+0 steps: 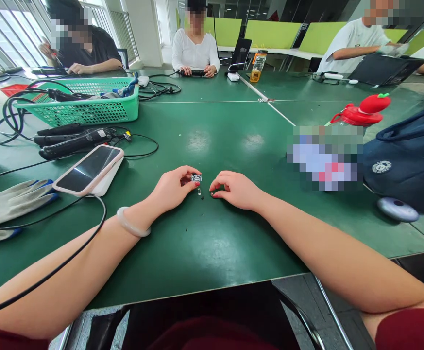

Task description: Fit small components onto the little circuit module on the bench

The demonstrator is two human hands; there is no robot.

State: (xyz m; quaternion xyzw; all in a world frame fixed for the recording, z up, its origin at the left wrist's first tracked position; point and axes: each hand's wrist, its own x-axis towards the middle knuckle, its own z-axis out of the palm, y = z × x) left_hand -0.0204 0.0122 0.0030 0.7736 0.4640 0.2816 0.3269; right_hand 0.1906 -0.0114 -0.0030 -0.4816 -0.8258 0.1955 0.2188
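Note:
My left hand (175,187) rests on the green table (204,243) and pinches a tiny circuit board (196,178) between thumb and fingertips. My right hand (233,188) lies a few centimetres to its right, fingers curled and pinched on a tiny dark part (212,193) at the table surface. A small metal piece (199,190) and a few dark specks (187,228) lie on the table between and below the hands. A pale bangle (131,224) sits on my left wrist.
A phone (88,170) on a white block, work gloves (8,204), black tools (73,138) with cables and a green basket (84,104) lie left. A red bottle (361,114), a navy bag (408,160) and a grey puck (397,210) sit right. Other people sit at the far side.

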